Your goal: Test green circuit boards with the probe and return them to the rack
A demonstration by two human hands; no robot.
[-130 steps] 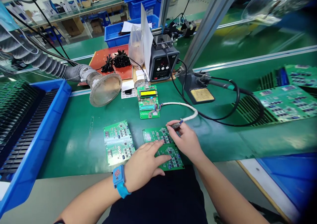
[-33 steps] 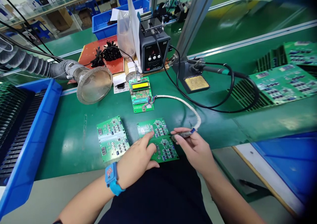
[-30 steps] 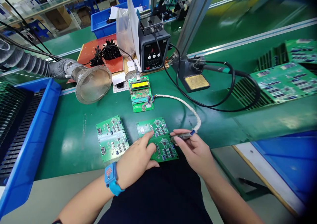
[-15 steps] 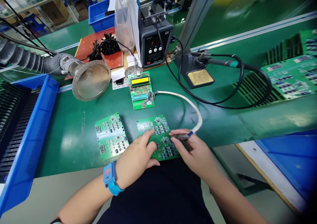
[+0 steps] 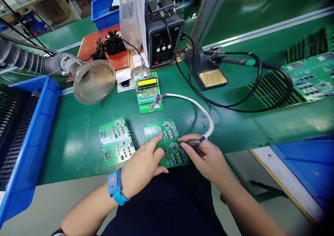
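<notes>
My left hand (image 5: 143, 157), with a blue wrist strap (image 5: 114, 185), rests on a green circuit board (image 5: 171, 128). Its index finger is stretched onto the board's upper part, and the thumb lies apart by the lower edge. My right hand (image 5: 203, 156) pinches a grey programming probe (image 5: 192, 143) between thumb and fingers, at the board's right side. Whether its tip touches the board is hidden by the fingertips. A white wrapped cable (image 5: 199, 107) curves from the probe to a programmer board (image 5: 148, 93) with a lit yellow display. Left of my hands lie more circuit boards (image 5: 117, 144), apparently stacked.
A fume extractor hood (image 5: 95, 81) hangs at left above a blue bin (image 5: 47, 114) of boards. Behind stand a soldering station (image 5: 164, 41) and an iron stand with sponge (image 5: 212, 79); its black cable loops right. Upright boards (image 5: 310, 78) stand at far right.
The view has shifted slightly. Both hands keep nearly the same place on the board, and the probe stays in my right hand.
</notes>
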